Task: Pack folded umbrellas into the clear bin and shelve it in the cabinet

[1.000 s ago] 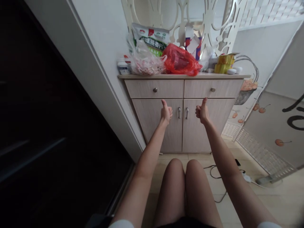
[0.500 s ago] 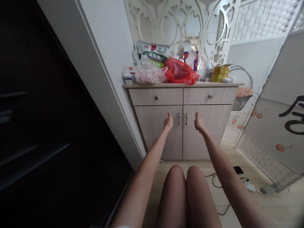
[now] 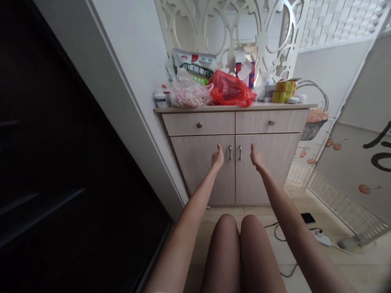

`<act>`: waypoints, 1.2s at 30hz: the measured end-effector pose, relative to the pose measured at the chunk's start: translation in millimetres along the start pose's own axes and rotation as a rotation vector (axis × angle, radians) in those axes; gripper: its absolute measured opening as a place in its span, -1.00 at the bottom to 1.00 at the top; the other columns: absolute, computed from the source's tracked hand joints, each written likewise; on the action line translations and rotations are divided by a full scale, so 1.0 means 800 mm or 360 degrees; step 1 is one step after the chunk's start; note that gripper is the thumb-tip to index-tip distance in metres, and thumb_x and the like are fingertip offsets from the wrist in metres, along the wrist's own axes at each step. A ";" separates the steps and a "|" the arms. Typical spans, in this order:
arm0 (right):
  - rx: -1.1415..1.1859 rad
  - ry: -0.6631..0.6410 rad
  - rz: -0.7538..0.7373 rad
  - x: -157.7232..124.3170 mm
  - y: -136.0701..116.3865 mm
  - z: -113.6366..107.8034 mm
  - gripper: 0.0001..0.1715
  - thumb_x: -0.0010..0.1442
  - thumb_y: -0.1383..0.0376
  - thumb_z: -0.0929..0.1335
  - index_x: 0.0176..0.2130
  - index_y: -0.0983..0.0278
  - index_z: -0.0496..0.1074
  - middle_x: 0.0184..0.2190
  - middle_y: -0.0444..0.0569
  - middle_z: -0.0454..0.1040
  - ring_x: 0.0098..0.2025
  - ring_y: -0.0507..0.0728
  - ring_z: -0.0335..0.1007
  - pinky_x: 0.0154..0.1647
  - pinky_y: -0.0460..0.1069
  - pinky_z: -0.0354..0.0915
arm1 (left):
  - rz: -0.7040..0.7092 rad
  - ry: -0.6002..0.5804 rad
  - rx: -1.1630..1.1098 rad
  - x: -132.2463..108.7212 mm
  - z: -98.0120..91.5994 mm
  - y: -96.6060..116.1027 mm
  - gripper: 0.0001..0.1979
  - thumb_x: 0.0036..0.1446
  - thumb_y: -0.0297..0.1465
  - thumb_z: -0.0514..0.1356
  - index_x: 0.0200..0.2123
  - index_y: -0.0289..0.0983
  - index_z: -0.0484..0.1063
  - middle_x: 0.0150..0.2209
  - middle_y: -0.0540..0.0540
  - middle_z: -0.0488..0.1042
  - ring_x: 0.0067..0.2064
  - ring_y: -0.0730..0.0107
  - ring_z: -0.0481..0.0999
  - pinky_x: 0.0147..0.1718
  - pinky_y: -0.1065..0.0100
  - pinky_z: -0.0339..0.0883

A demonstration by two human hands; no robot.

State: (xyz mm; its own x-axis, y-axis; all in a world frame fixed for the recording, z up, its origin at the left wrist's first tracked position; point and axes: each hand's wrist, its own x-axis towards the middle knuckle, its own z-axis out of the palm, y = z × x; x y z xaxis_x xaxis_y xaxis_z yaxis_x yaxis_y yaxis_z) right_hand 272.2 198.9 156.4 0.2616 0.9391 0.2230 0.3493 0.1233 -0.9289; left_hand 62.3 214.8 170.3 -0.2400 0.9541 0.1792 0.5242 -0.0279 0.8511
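Along the top of the cabinet (image 3: 203, 179), upper middle of the frame, we see a white bottle (image 3: 160, 100), then a translucent bag (image 3: 191, 95) with pinkish contents too blurred to name. A red bag (image 3: 235, 91) beside it bulges around something unclear. Behind them stand a printed pouch (image 3: 195, 57) and a red-and-purple box (image 3: 251, 75) with raised flaps; stacked yellow packs (image 3: 282, 91) sit farther right. The cabinet's doors and drawers are closed.

At frame centre, our left hand (image 3: 218, 157) is just beside the left handle (image 3: 230, 152), our right hand (image 3: 255, 157) just beside the right handle (image 3: 240, 153). Each grip looks closed, thumb up, fingers folded in, holding nothing we can see.
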 end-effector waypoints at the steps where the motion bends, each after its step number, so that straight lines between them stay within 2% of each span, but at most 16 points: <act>1: -0.0032 0.0017 -0.0018 0.002 0.006 0.003 -0.19 0.14 -0.43 -0.02 -0.59 0.15 0.11 -0.67 -0.12 0.19 -0.59 0.08 0.18 -0.59 -0.04 0.13 | 0.0040 0.0029 0.0056 0.000 0.004 -0.004 -0.24 0.21 0.22 -0.32 -0.68 -0.18 0.23 -0.63 -0.14 0.35 -0.48 0.26 0.43 -0.52 0.34 0.12; 4: -0.0174 0.0118 -0.0275 0.009 0.023 0.025 -0.28 0.17 -0.32 0.18 -0.39 0.25 0.35 -0.40 0.04 0.49 -0.36 0.13 0.41 -0.34 -0.02 0.30 | 0.0229 0.0089 0.0216 0.004 0.023 -0.016 -0.42 0.25 0.10 -0.01 -0.54 -0.23 0.39 -0.49 -0.16 0.49 -0.36 0.23 0.50 -0.39 0.36 0.22; 6: -0.0242 0.0179 -0.0470 0.017 0.032 0.046 -0.36 0.18 -0.21 0.26 -0.21 0.30 0.42 -0.18 0.17 0.54 -0.19 0.19 0.47 -0.16 0.03 0.34 | 0.0329 0.0091 0.0242 0.012 0.041 -0.018 -0.62 0.19 -0.05 0.19 -0.37 -0.27 0.47 -0.35 -0.18 0.56 -0.25 0.24 0.53 -0.28 0.36 0.27; 8: -0.0279 0.0216 -0.0567 0.027 0.037 0.067 -0.44 0.22 -0.10 0.28 -0.12 0.32 0.44 -0.09 0.23 0.54 -0.09 0.23 0.48 -0.05 0.08 0.33 | 0.0364 0.0078 0.0221 0.024 0.059 -0.017 -0.72 0.16 -0.17 0.26 -0.26 -0.29 0.49 -0.28 -0.18 0.58 -0.20 0.26 0.55 -0.22 0.36 0.30; 10: -0.0284 0.0238 -0.0555 0.039 0.040 0.084 -0.53 0.25 -0.01 0.28 -0.14 0.32 0.47 -0.14 0.22 0.56 -0.10 0.25 0.50 -0.03 0.10 0.33 | 0.0377 0.0070 0.0207 0.035 0.074 -0.013 -0.76 0.20 -0.23 0.23 -0.23 -0.30 0.50 -0.28 -0.18 0.59 -0.21 0.27 0.55 -0.20 0.35 0.31; 13: -0.0230 0.0285 -0.0479 0.054 0.044 0.099 -0.58 0.28 0.02 0.27 -0.21 0.31 0.49 -0.24 0.19 0.58 -0.20 0.25 0.53 -0.13 0.07 0.35 | 0.0371 0.0090 0.0205 0.044 0.090 -0.012 -0.77 0.27 -0.28 0.15 -0.20 -0.33 0.50 -0.28 -0.21 0.59 -0.22 0.25 0.56 -0.21 0.33 0.31; 18: -0.0139 0.0335 -0.0505 0.056 0.052 0.109 -0.54 0.33 0.01 0.19 -0.24 0.29 0.46 -0.32 0.15 0.57 -0.31 0.22 0.51 -0.26 0.04 0.35 | 0.0362 0.0147 0.0216 0.033 0.096 -0.020 -0.75 0.34 -0.33 0.06 -0.18 -0.32 0.49 -0.24 -0.26 0.58 -0.19 0.20 0.57 -0.20 0.32 0.28; 23: -0.0173 0.0351 -0.0543 0.031 0.053 0.099 -0.55 0.35 0.02 0.16 -0.22 0.28 0.41 -0.33 0.09 0.53 -0.34 0.17 0.46 -0.30 0.00 0.30 | 0.0401 0.0193 0.0209 0.004 0.087 -0.026 -0.74 0.35 -0.33 0.04 -0.16 -0.32 0.48 -0.20 -0.28 0.57 -0.15 0.19 0.55 -0.17 0.31 0.27; 28: -0.0241 0.0351 -0.0649 -0.025 0.055 0.065 -0.53 0.37 -0.01 0.13 -0.19 0.27 0.40 -0.33 0.06 0.53 -0.34 0.14 0.43 -0.29 -0.01 0.27 | 0.0535 0.0258 0.0206 -0.041 0.064 -0.044 -0.76 0.34 -0.36 0.02 -0.24 -0.30 0.46 -0.25 -0.25 0.56 -0.20 0.22 0.54 -0.19 0.32 0.28; 31: -0.0266 0.0389 -0.0741 -0.069 0.059 0.035 -0.50 0.37 -0.01 0.12 -0.17 0.27 0.40 -0.31 0.08 0.54 -0.33 0.14 0.44 -0.28 -0.01 0.27 | 0.0653 0.0341 0.0169 -0.074 0.039 -0.066 -0.77 0.32 -0.35 0.03 -0.32 -0.26 0.43 -0.35 -0.19 0.54 -0.28 0.25 0.53 -0.25 0.33 0.29; 36: -0.0254 0.0434 -0.0758 -0.134 0.068 -0.020 -0.57 0.35 0.02 0.17 -0.16 0.27 0.40 -0.33 0.05 0.54 -0.36 0.14 0.44 -0.31 -0.01 0.27 | 0.0759 0.0466 0.0012 -0.130 -0.019 -0.105 -0.76 0.30 -0.28 0.06 -0.38 -0.22 0.41 -0.45 -0.11 0.52 -0.36 0.29 0.53 -0.30 0.34 0.32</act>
State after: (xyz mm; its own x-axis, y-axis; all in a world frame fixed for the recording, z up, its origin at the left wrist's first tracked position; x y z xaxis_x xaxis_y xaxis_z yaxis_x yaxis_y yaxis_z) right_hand 277.6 99.4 87.0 0.2572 0.6722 0.6942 0.6118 0.4428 -0.6554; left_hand 30.4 113.2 87.6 -0.1913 0.7138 0.6738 0.6357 -0.4329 0.6391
